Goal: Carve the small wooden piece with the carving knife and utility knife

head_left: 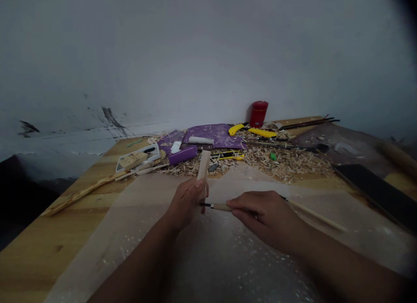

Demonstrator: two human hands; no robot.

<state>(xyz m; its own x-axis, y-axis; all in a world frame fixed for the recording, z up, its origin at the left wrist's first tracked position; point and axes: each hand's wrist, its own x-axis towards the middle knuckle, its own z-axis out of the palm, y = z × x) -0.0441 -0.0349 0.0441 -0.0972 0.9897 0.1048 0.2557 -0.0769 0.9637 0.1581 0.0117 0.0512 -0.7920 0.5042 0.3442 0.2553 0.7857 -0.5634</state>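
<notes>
Left hand (184, 203) is clamped round a pale wood block (204, 166) held upright above the plastic sheet (137, 251) on my table (39, 259), right hand (263, 218) gripping a long-handled carving tool (221, 207), its dark tip right by my left fingers (195, 185), so one slip could cut them.

the left hand (185, 203) hides the lower end of the pale wood block (203, 167), the right hand (265, 218) covers the middle of the wooden-handled tool (221, 207) (its dark tip is too small to read), and the picture cuts off the black board (374, 194) near the right edge of the worktop (42, 259).
</notes>
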